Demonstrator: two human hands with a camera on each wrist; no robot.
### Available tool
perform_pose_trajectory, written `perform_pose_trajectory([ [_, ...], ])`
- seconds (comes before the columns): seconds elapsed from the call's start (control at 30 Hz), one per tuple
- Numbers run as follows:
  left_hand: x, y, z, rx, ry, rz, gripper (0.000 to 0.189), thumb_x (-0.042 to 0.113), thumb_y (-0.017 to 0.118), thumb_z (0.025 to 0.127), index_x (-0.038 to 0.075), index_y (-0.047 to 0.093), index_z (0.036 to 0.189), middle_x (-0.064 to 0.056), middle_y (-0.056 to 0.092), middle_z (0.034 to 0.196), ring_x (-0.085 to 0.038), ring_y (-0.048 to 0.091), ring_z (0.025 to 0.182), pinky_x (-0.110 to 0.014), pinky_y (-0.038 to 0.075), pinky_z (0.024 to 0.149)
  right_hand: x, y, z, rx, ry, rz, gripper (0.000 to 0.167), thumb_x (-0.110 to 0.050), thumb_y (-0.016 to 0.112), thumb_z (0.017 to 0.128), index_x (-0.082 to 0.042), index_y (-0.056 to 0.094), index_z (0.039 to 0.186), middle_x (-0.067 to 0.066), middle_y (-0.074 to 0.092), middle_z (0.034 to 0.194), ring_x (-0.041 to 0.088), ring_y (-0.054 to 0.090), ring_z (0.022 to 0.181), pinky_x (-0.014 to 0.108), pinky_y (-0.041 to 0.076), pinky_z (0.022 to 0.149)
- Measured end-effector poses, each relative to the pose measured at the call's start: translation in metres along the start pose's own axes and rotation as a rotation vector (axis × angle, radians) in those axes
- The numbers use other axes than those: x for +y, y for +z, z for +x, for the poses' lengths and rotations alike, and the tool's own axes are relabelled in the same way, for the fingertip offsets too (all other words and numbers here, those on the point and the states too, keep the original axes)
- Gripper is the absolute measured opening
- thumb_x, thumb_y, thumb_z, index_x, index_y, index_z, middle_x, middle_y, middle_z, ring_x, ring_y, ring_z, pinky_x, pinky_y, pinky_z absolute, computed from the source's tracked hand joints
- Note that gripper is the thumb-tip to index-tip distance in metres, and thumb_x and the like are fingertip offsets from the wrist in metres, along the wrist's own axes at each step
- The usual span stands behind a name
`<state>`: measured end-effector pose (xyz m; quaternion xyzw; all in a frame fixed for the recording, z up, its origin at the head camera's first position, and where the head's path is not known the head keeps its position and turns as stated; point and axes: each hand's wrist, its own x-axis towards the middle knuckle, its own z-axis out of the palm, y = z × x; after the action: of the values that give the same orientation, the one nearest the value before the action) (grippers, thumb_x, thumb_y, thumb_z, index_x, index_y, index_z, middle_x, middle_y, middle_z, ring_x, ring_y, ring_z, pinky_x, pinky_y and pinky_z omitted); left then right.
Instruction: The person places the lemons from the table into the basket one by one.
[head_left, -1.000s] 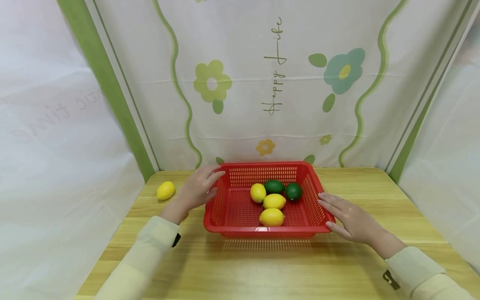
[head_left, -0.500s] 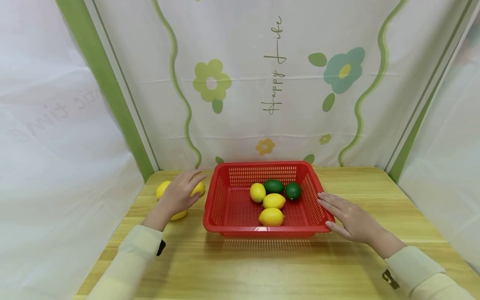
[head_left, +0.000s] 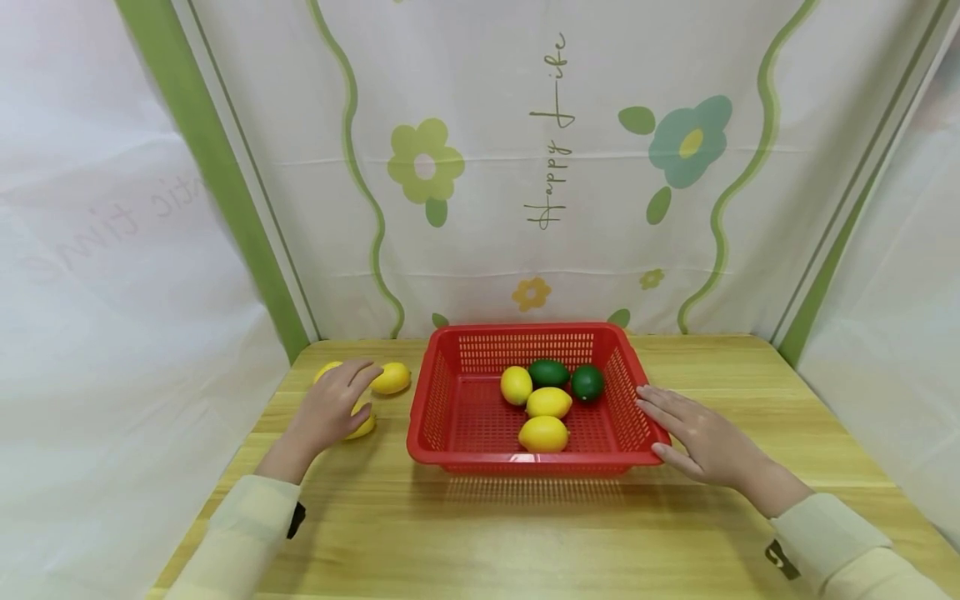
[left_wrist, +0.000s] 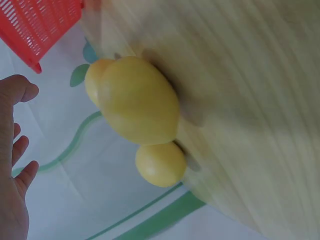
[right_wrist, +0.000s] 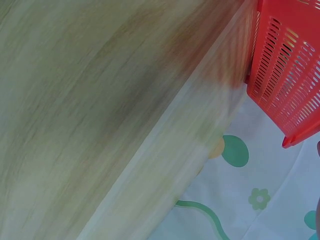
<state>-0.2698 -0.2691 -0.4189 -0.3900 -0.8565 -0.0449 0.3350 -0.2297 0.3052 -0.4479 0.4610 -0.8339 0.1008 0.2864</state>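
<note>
A red plastic basket [head_left: 480, 458] stands on the table with three lemons [head_left: 543, 435] and two dark green fruits [head_left: 587, 383] inside. My right hand [head_left: 697, 437] rests on its right rim, fingers extended. My left hand [head_left: 327, 410] hovers left of the basket, fingers loosely bent and holding nothing. Three lemons lie around it: one [head_left: 392, 378] near the basket, another [head_left: 364, 425] partly under the hand, and a third [head_left: 326, 370] mostly hidden behind it. In the left wrist view, the nearest lemon [left_wrist: 141, 102] overlaps the other two, away from the fingers.
The wooden table [head_left: 525, 542] ends at a hanging white cloth [head_left: 480, 233] printed with flowers. More white cloth hangs at left [head_left: 112, 350] and right [head_left: 892, 333].
My left hand has moved left from the basket's left rim to over the loose lemons, uncovering the one nearest the basket. My right hand and the basket have stayed put.
</note>
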Motion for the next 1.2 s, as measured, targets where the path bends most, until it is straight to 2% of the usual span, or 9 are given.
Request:
perform_pose_trajectory([
  [0.4, -0.002, 0.008, -0.027, -0.048, -0.044, 0.001, 0.063, 0.002, 0.087, 0.061, -0.004, 0.060, 0.117, -0.025, 0.060, 0.115, -0.041, 0.059, 0.103, -0.053, 0.052, 0.081, 0.000, 0.000, -0.002, -0.031, 0.012, -0.019, 0.062, -0.047, 0.043, 0.101, 0.006, 0.056, 0.131, 0.020, 0.052, 0.138, 0.036, 0.050, 0.124, 0.023, 0.015, 0.115],
  [0.57, -0.001, 0.012, -0.032, -0.060, -0.053, 0.004, 0.063, 0.003, 0.088, 0.061, -0.005, 0.060, 0.117, -0.025, 0.060, 0.116, -0.040, 0.059, 0.103, -0.053, 0.052, 0.081, 0.000, 0.000, -0.002, -0.040, 0.019, -0.027, 0.064, -0.049, 0.041, 0.101, 0.006, 0.057, 0.131, 0.019, 0.052, 0.138, 0.036, 0.050, 0.124, 0.022, 0.015, 0.115],
  [0.83, 0.001, 0.020, -0.039, -0.056, -0.031, 0.003, 0.063, 0.003, 0.087, 0.059, -0.005, 0.061, 0.116, -0.024, 0.061, 0.112, -0.040, 0.059, 0.098, -0.053, 0.052, 0.078, 0.000, 0.000, -0.003, -0.048, 0.028, -0.023, 0.063, -0.048, 0.043, 0.101, 0.006, 0.056, 0.132, 0.020, 0.051, 0.139, 0.035, 0.049, 0.125, 0.022, 0.014, 0.115],
  [1.1, 0.002, 0.026, -0.046, -0.130, -0.077, 0.003, 0.062, 0.005, 0.086, 0.064, -0.003, 0.061, 0.120, -0.023, 0.060, 0.116, -0.040, 0.059, 0.103, -0.053, 0.051, 0.084, -0.001, 0.001, -0.003, -0.051, 0.033, -0.017, 0.063, -0.047, 0.043, 0.101, 0.005, 0.055, 0.133, 0.020, 0.050, 0.140, 0.036, 0.048, 0.125, 0.023, 0.014, 0.115],
  [1.2, 0.002, 0.026, -0.047, -0.156, -0.099, 0.006, 0.064, 0.006, 0.087, 0.064, -0.002, 0.060, 0.122, -0.023, 0.060, 0.118, -0.039, 0.058, 0.104, -0.053, 0.051, 0.084, -0.001, 0.001, -0.003, -0.052, 0.035, -0.014, 0.061, -0.045, 0.047, 0.100, 0.005, 0.055, 0.133, 0.020, 0.050, 0.140, 0.037, 0.048, 0.125, 0.023, 0.014, 0.115],
])
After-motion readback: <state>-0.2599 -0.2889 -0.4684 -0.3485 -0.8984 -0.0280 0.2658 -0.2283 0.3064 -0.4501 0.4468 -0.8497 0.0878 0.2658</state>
